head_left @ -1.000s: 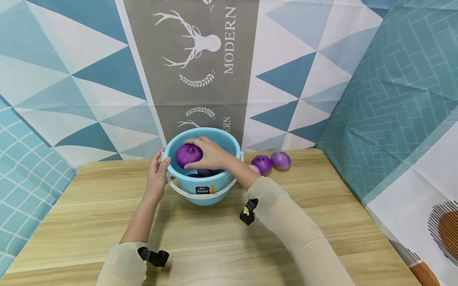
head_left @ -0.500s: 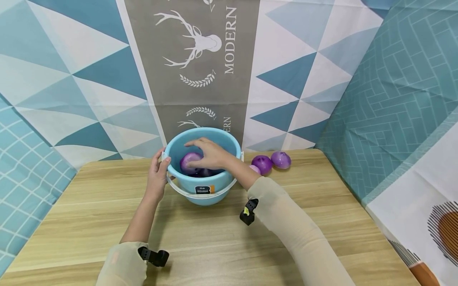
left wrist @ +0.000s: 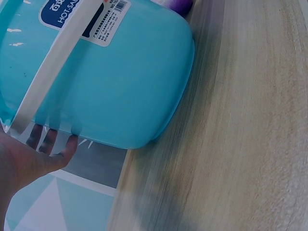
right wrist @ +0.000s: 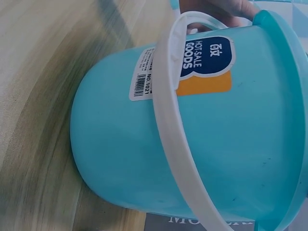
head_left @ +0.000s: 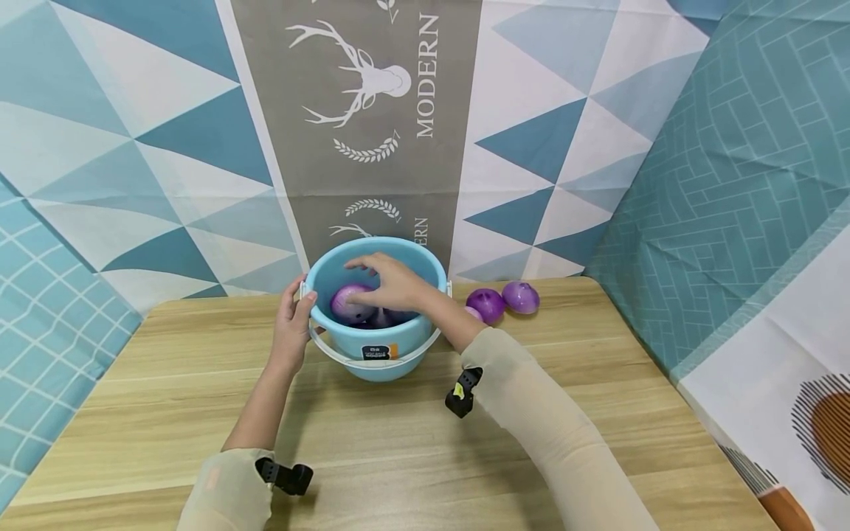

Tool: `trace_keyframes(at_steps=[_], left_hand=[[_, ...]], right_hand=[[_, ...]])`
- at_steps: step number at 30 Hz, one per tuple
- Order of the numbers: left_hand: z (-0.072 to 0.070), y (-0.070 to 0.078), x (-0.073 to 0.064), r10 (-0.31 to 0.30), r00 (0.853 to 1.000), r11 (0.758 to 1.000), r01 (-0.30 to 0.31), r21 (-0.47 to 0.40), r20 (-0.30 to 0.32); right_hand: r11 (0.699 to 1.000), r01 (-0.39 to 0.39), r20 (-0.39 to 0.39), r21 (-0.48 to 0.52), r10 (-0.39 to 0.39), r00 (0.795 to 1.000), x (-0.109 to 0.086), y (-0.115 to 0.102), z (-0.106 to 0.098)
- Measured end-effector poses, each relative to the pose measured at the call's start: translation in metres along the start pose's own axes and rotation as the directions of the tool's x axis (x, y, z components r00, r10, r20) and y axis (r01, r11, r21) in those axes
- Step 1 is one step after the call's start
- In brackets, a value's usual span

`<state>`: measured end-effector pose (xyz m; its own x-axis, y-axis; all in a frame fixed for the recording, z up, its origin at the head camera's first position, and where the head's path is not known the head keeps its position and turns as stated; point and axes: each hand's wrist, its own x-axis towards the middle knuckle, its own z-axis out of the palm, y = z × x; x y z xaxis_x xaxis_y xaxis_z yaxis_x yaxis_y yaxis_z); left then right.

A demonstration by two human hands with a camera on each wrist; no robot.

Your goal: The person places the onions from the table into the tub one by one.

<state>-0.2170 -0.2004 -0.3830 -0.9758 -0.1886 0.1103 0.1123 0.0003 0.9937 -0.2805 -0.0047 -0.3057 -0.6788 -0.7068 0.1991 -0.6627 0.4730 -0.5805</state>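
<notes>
A light blue bucket (head_left: 345, 341) stands upright at the back of the table. My left hand (head_left: 290, 324) grips its left rim, thumb over the edge; in the left wrist view the fingers (left wrist: 70, 147) lie along the outer wall. My right hand (head_left: 390, 284) is inside the mouth, fingers spread and relaxed. Below the fingers a purple onion (head_left: 345, 302) lies in the bucket, overlapped by the thumb. Dark purple things (head_left: 392, 319) lie deeper inside, partly hidden by the hand and the front rim. The right wrist view shows only the bucket's outer side.
To the right of the bucket lie a purple onion (head_left: 487, 304), a lighter one (head_left: 521, 296) and a pale one (head_left: 474, 313) partly behind the forearm. The bucket's white handle (head_left: 339, 358) hangs down in front. A patterned cloth wall (head_left: 524, 184) rises behind the wooden table (head_left: 372, 457).
My right hand has let go of the onion, which has dropped lower into the bucket and shifted slightly. The right fingers have spread and lifted a little. My left hand has stayed on the rim.
</notes>
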Motion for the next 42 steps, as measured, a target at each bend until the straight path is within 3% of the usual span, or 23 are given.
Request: trace_keyframes(at_steps=[15, 26, 38, 42], left_hand=[[0.001, 0.002, 0.001, -0.016, 1.000, 1.000, 0.016, -0.002, -0.010], [0.000, 0.002, 0.001, -0.022, 1.000, 1.000, 0.022, -0.009, -0.019], [0.001, 0.000, 0.001, -0.028, 0.999, 0.999, 0.027, -0.025, -0.031], [0.001, 0.000, 0.002, -0.025, 0.999, 0.999, 0.024, -0.039, -0.030]], right_hand=[[0.998, 0.046, -0.066, 0.036, -0.043, 0.997, -0.006, -0.005, -0.017], [0.998, -0.023, -0.143, 0.063, 0.032, 0.989, -0.023, -0.006, -0.033], [0.976, -0.031, -0.236, 0.214, 0.083, 0.968, -0.045, 0.003, -0.046], [0.974, -0.034, -0.256, 0.223, 0.092, 0.962, -0.052, 0.006, -0.050]])
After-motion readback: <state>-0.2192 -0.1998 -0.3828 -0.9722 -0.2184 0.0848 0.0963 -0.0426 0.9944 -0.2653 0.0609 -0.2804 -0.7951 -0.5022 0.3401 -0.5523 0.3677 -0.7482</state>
